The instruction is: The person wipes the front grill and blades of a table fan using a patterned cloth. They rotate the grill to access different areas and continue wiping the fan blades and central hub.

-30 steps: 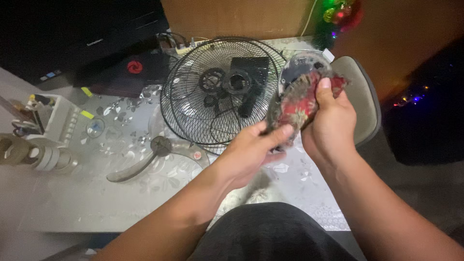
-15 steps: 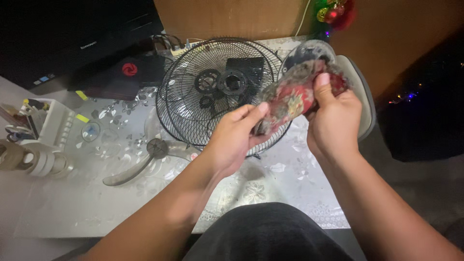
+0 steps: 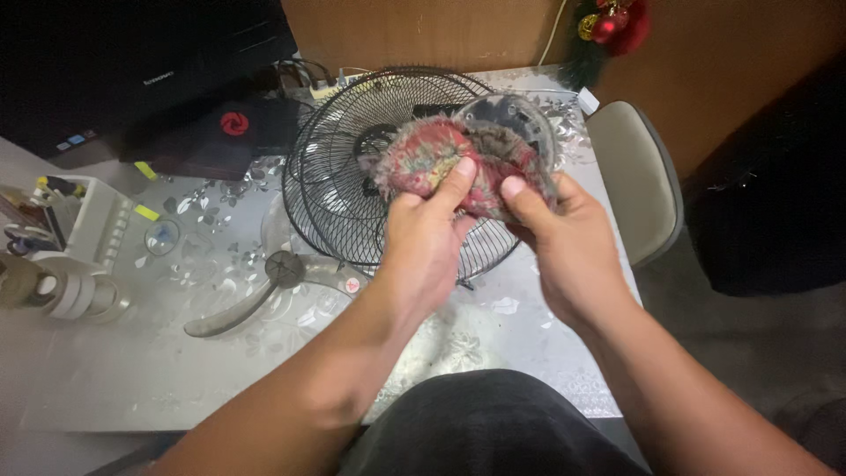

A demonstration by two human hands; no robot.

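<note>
Two hands hold one rag point(image 3: 441, 163) up over the desk point(image 3: 176, 353). The left hand point(image 3: 423, 247) pinches the near edge of the rag with thumb and fingers. The right hand point(image 3: 564, 247) grips the other side, and its thumb presses on the cloth. Both hands are closed on the rag and sit close together.

The rag is red with a faded pattern and fuzzy, worn edges. It looks soft and light, so it should bend and bunch up easily. It looks safe to squeeze hard. The edges seem the best place to grab it, as the hands do now.

Tucked behind the rag, by the right hand, is one clear round plastic piece point(image 3: 520, 123). I cannot tell if the right hand grips it too. It looks stiff and smooth, so it may be slippery.

Just past the hands lies one black wire fan guard point(image 3: 335, 176). To the left of the left hand lies one see-through fan blade point(image 3: 273, 291). Far to the left are some tape rolls point(image 3: 62, 295). To the right of the right hand is one chair point(image 3: 639, 176).
</note>
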